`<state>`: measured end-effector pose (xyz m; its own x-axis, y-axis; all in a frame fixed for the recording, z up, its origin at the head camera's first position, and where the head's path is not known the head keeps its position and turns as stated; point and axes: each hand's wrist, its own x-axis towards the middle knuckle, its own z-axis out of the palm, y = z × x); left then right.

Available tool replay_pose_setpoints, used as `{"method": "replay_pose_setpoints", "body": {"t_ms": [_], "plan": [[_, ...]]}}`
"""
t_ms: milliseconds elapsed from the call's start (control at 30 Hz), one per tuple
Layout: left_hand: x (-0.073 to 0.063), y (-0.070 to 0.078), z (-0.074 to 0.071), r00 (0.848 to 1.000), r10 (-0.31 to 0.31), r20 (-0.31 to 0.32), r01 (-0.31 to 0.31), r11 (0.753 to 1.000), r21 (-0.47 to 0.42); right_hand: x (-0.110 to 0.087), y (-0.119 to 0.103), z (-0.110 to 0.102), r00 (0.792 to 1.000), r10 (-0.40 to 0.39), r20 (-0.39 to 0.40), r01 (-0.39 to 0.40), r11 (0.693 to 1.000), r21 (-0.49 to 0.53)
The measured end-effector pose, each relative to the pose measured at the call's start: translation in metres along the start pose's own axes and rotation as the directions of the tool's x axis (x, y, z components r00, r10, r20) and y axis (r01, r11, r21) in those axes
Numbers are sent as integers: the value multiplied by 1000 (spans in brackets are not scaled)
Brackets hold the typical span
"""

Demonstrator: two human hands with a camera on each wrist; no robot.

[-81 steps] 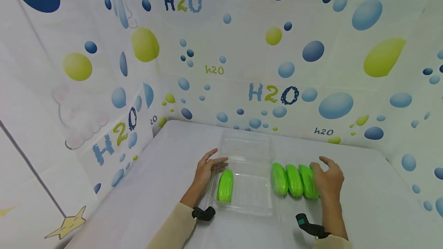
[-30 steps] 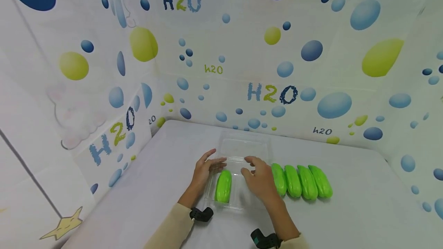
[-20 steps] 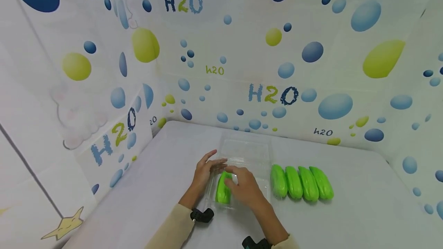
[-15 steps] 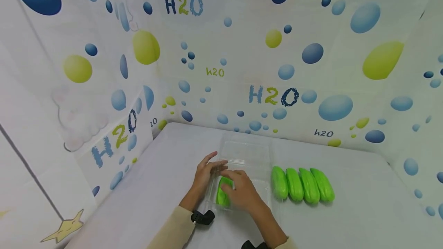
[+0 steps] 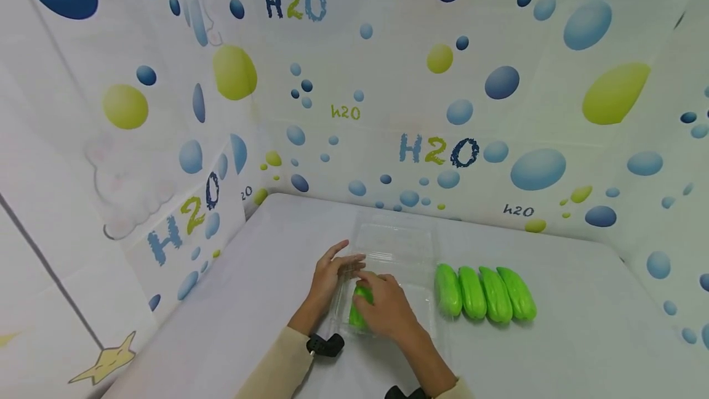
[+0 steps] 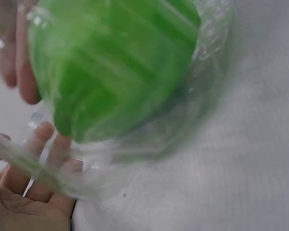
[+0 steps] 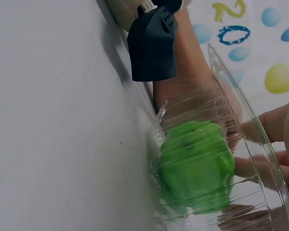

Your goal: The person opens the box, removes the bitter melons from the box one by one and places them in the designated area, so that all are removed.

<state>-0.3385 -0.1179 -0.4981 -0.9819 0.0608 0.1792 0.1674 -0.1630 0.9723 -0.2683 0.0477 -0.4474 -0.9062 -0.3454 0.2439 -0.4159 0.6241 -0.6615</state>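
A green cucumber-shaped vegetable point(image 5: 357, 313) lies lengthwise at the left side of a clear plastic clamshell box point(image 5: 407, 306) with its lid laid back. My right hand point(image 5: 388, 306) reaches into the box from above, fingers and thumb about the vegetable, covering much of it in the head view. In the right wrist view the green vegetable point(image 7: 197, 166) shows through the ribbed wall, with fingers point(image 7: 248, 167) against its side. My left hand point(image 5: 327, 276) rests at the box's left edge, its fingers extended; the left wrist view shows this palm point(image 6: 29, 211) beside the clear wall.
Right of the box, several matching green vegetables point(image 5: 471, 291) lie side by side in a row. The box's lid point(image 5: 393, 236) points toward the back of the white table point(image 5: 581, 313). A printed curtain point(image 5: 388, 91) stands behind and at the left.
My right hand has come left from the row of green vegetables, over the box, and down onto the vegetable inside. My left hand has stayed at the box's edge.
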Motion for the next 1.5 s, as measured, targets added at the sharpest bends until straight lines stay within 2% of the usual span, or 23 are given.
{"method": "replay_pose_setpoints", "body": {"t_ms": [200, 333, 533, 767, 967, 1300, 1500], "plan": [[-1, 1, 1, 1000, -8, -9, 8, 1000, -27, 1, -1, 1, 991, 65, -112, -71, 996, -48], [-1, 0, 1, 1000, -16, -15, 16, 1000, -23, 0, -1, 2, 984, 119, -135, -128, 990, -56], [-1, 3, 2, 1000, -13, -19, 12, 1000, -22, 2, 2, 2, 982, 174, -77, -182, 978, -107], [1, 3, 2, 999, -20, -30, 20, 1000, -3, 4, 7, -1, 986, 163, -29, -165, 978, -129], [0, 1, 2, 999, -32, -39, 32, 999, -4, 4, 16, -2, 978, 209, 11, -207, 971, -118], [-1, 3, 3, 998, -37, -44, 36, 999, -21, 5, 20, -9, 973, 230, 31, -225, 967, -123], [-1, 2, 2, 999, -30, -40, 28, 999, -32, 4, 26, -13, 976, 213, 35, -208, 972, -108]]}}
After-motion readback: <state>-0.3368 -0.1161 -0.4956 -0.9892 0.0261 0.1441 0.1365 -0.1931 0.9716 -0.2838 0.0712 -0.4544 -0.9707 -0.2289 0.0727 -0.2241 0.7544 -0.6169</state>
